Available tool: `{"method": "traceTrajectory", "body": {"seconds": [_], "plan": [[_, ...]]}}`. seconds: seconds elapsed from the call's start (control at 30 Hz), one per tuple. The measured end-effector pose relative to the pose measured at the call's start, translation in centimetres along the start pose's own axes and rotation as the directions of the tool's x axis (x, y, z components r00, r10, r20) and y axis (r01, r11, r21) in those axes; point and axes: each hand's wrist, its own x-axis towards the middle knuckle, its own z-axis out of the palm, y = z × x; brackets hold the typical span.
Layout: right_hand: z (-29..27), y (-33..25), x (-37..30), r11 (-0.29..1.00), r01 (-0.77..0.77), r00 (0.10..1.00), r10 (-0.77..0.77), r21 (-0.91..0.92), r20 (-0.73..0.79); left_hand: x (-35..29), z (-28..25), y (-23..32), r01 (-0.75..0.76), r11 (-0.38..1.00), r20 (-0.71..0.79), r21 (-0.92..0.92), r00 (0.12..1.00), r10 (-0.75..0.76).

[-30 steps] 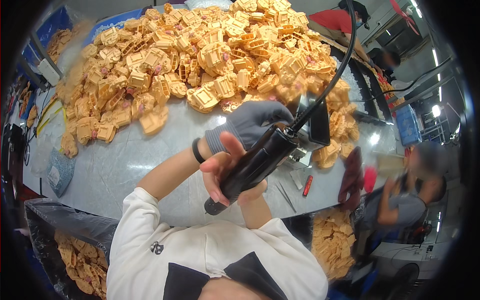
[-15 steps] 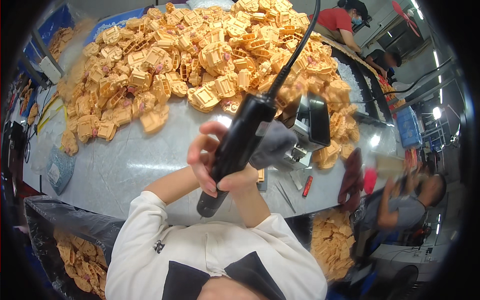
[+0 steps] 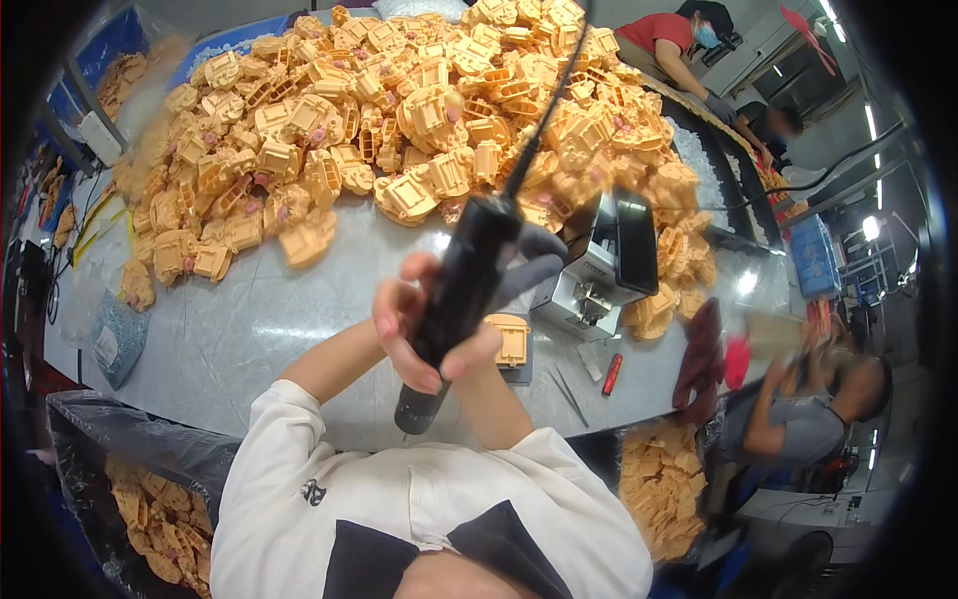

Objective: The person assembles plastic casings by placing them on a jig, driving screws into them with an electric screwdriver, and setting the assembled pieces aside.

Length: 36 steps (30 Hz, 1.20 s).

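My bare right hand (image 3: 469, 354) is wrapped round a black electric screwdriver (image 3: 461, 280), fingers on its left side and thumb on its right. The tool slants, its cord end up and its tip toward my chest. Behind it my left hand (image 3: 531, 280) wears a grey glove, partly hidden and a little blurred. Its visible fingers look stretched out, beside a silver metal box (image 3: 584, 295), with nothing visible in them. Below the glove, an orange-yellow plastic housing (image 3: 512, 340) lies on a dark block (image 3: 517, 376) on the table.
A big heap of similar housings (image 3: 429, 110) covers the far table. A black phone-like device (image 3: 636, 240) stands against the metal box. Tweezers (image 3: 569, 396), a red-handled tool (image 3: 613, 374) and a dark red cloth (image 3: 699, 359) lie right. Filled bins (image 3: 664, 484) flank me; co-workers (image 3: 813, 419) are right.
My gloved left hand has shifted up and left, its fingers now more distinct. The screwdriver's cord end has swung left. More of the housing on the block is in sight.
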Motion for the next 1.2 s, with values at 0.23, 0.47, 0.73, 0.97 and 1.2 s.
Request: {"method": "traceTrajectory", "body": {"seconds": [0.23, 0.47, 0.73, 0.97, 1.2], "plan": [[-0.8, -0.4, -2.5, 0.990, -0.076, 0.997, 0.071, -0.118, -0.042, 2.1, -1.6, -2.5, -0.003, 0.999, -0.009, 0.034, 1.000, 0.003], [2.0, -1.1, 0.5, 0.996, 0.009, 0.993, -0.019, -0.090, -0.116, -1.2, 4.0, 0.4, -0.021, 0.996, -0.005, 0.085, 1.000, 0.022], [1.7, -1.2, 0.7, 0.998, -0.021, 0.968, 0.006, -0.055, -0.249, -0.3, 1.6, -1.1, -0.030, 0.987, -0.018, 0.157, 0.999, 0.033], [1.7, -1.0, 0.8, 0.997, -0.067, 0.942, 0.054, -0.029, -0.332, -0.9, 0.3, -1.5, -0.048, 0.977, -0.023, 0.205, 0.998, 0.054], [1.4, -0.4, -1.3, 0.998, -0.068, 0.971, 0.069, 0.011, -0.230, -1.8, 1.6, -1.5, -0.065, 0.968, -0.017, 0.240, 0.997, 0.072]]}}
